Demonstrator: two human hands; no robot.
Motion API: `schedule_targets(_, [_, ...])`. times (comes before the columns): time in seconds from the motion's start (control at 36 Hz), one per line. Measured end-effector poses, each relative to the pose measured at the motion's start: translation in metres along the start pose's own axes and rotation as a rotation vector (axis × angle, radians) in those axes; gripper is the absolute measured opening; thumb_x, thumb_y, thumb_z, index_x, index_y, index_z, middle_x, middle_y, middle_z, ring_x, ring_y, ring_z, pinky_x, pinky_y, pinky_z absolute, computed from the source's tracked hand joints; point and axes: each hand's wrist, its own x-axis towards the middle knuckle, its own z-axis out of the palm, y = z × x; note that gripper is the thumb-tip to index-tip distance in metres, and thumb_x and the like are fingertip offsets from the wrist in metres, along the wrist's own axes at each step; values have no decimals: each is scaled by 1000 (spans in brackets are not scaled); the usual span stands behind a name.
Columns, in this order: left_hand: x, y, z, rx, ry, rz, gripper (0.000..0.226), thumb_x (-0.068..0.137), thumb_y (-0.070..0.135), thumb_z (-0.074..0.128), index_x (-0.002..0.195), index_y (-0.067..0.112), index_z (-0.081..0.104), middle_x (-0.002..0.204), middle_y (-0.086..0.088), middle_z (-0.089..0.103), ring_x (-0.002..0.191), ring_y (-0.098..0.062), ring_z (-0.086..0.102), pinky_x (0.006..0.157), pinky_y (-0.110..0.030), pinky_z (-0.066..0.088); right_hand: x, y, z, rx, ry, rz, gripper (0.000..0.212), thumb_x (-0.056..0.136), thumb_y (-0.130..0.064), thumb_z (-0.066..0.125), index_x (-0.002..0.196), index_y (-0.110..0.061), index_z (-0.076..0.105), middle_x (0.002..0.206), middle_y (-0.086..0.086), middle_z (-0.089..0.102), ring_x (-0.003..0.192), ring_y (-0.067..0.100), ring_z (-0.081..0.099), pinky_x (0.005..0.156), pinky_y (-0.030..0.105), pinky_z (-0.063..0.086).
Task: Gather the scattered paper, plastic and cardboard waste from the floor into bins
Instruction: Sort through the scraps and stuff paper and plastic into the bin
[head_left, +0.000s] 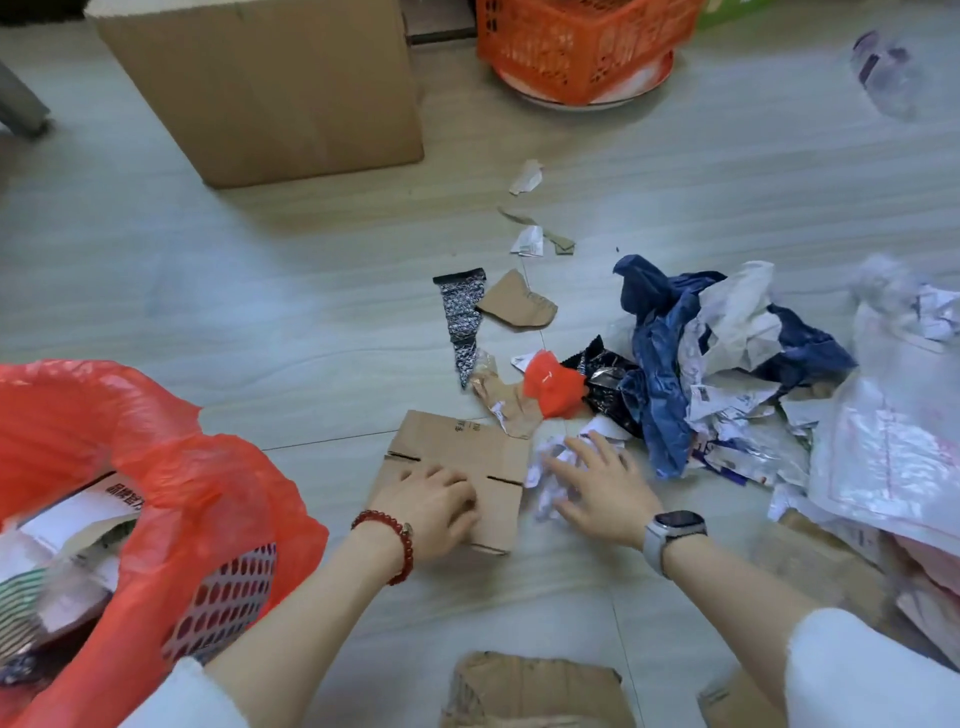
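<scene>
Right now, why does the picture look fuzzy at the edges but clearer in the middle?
In the head view, the flat cardboard piece under the left hand is fairly sharp; the orange basket and clear bottle at the top smear with blur; the wide lens bends the floor lines; the light is soft, with faint shadows.

A round plate or tray (644, 83), perhaps, lies on the pale floor (208, 291).

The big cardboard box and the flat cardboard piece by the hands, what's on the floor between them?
Nothing: in the head view, bare floor runs from the big cardboard box to the flat cardboard piece.
</scene>
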Motion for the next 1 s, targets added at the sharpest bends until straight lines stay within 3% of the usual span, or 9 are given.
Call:
schedule_targets(0.14, [-2,-10,0,111,22,-156,32,96,35,29,102,16,54,111,-3,58,104,-26,54,83,-31,38,5,-16,11,-109,41,18,78,76,-74,40,141,-45,10,147,1,21,141,37,1,107,63,8])
schedule_targets(0.22, [8,-10,-6,140,60,-239,25,95,28,31,97,14,52,108,-7,60,99,-28,58,73,-31,36,10,-20,13,-113,58,47,68,77,-61,51,137,-42,26,139,5,29,137,39,8,103,65,12])
schedule_targets(0.31, [23,-5,-14,206,75,-297,24,92,28,33,101,17,53,109,-4,60,103,-26,56,89,-35,36,15,-14,15,-146,264,29,45,59,-41,76,99,-25,62,103,7,58,110,31,36,78,58,43])
schedule_targets(0.47, [70,24,-22,109,178,-220,40,91,26,43,129,17,35,131,-9,38,117,-29,40,86,-38,40,8,9,25,-49,458,-27,30,50,-19,83,68,-13,60,83,5,59,72,31,58,58,41,52])
schedule_targets(0.58, [108,30,-10,-29,216,-144,65,87,28,51,142,27,16,152,-7,5,138,-31,10,94,-46,41,0,18,28,270,568,-87,8,69,-7,56,75,-7,51,99,9,54,93,28,53,70,32,50])
schedule_targets(0.69, [133,30,4,-127,121,-195,75,85,44,53,144,28,9,155,-5,-4,141,-34,-6,109,-53,21,-9,26,26,419,586,-106,23,71,-14,29,89,-12,42,101,-1,38,87,16,45,71,26,43])
schedule_targets(0.81, [131,33,17,-97,251,-149,45,84,38,52,120,11,47,135,-14,36,130,-35,24,104,-47,33,-17,33,26,499,572,-106,37,74,-14,32,111,-16,40,102,2,43,90,16,44,80,26,40])
schedule_targets(0.92, [121,33,31,-161,419,-49,32,80,30,43,73,5,62,87,-14,59,88,-38,56,68,-44,51,-14,38,27,390,525,-65,66,75,-9,44,138,-17,27,91,8,48,85,17,36,77,26,39])
schedule_targets(1.0, [118,34,30,-144,415,-23,22,87,22,51,87,4,62,95,-13,57,94,-34,52,75,-42,42,-9,32,26,276,530,12,76,68,-4,56,138,-22,31,91,9,45,81,24,41,59,34,46])
